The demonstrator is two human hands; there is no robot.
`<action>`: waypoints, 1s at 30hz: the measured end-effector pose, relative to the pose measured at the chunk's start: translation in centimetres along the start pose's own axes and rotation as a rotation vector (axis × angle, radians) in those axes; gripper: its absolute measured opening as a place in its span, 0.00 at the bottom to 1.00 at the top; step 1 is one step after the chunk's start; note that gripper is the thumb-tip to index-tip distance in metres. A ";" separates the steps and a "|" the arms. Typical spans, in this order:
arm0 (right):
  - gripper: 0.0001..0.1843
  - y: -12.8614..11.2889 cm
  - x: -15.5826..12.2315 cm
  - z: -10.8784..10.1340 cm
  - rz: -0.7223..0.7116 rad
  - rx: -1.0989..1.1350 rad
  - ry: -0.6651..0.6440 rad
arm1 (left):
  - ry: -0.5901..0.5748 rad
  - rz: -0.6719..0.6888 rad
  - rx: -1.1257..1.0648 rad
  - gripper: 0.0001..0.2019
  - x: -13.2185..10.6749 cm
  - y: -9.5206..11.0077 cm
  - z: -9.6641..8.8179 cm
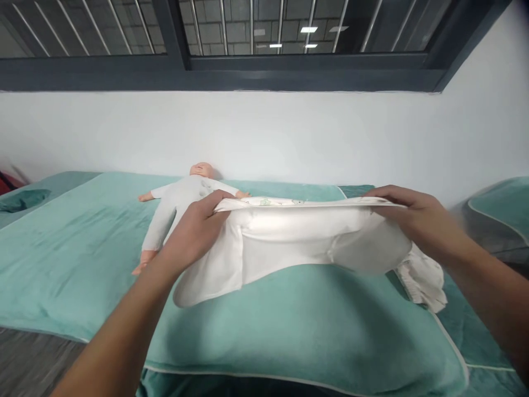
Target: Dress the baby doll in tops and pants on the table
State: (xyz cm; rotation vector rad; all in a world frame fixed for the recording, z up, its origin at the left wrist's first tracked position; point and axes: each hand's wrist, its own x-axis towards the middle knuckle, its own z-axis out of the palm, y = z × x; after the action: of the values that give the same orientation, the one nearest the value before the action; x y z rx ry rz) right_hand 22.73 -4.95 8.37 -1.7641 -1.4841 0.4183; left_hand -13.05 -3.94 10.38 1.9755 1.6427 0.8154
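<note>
A white baby garment [285, 234] with a small green print along its folded top edge is stretched level above the bed. My left hand [196, 231] pinches its left end between thumb and fingers. At the other end, my right hand [421, 218] grips the same edge, its fingertips partly hidden behind the cloth. The lower part of the garment hangs loose, drooping furthest at the left. Behind my left hand a baby doll [188, 194] in a white bodysuit lies on its back, arms spread, one leg partly hidden by my hand.
A crumpled white cloth [425, 278] lies below my right hand. Under the garment is a green pillow [306, 325] with pale piping, on a green bedspread [82, 248]. A white wall [289, 138] and a dark-framed window [309, 63] rise behind. Another green cushion [506, 204] sits at right.
</note>
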 end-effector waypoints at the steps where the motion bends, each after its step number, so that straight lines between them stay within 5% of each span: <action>1: 0.11 -0.2 0.5 -0.2 0.019 0.032 -0.039 | -0.047 -0.032 0.029 0.16 0.1 -0.2 -0.3; 5: 0.15 0.4 3.6 0.6 0.043 -0.095 -0.240 | -0.175 -0.154 0.366 0.20 1.9 -2.0 -0.5; 9: 0.17 2.2 6.6 4.6 -0.078 -0.395 -0.317 | -0.127 -0.193 0.686 0.23 4.3 -4.6 1.7; 12: 0.19 3.4 6.6 9.0 -0.078 -0.522 -0.235 | 0.011 -0.196 0.764 0.20 5.1 -6.1 5.3; 14: 0.20 3.9 5.2 12.3 -0.155 -0.607 -0.107 | 0.136 -0.036 0.810 0.18 4.9 -6.7 8.3; 18: 0.19 4.1 1.8 18.2 -0.414 -0.501 -0.129 | 0.008 0.176 0.652 0.16 4.8 -7.6 14.0; 21: 0.19 4.1 1.0 21.2 -0.257 -0.466 -0.174 | -0.060 0.097 0.593 0.15 5.8 -8.2 16.5; 30: 0.28 2.9 3.5 25.4 -0.007 -0.511 -0.023 | 0.095 -0.068 0.554 0.27 8.4 -7.7 19.1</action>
State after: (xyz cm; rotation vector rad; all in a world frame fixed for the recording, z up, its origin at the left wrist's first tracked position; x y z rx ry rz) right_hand 8.28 7.10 -9.29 -2.1458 -1.7179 0.0507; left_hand -4.49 6.46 -7.36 2.2414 2.1557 0.4617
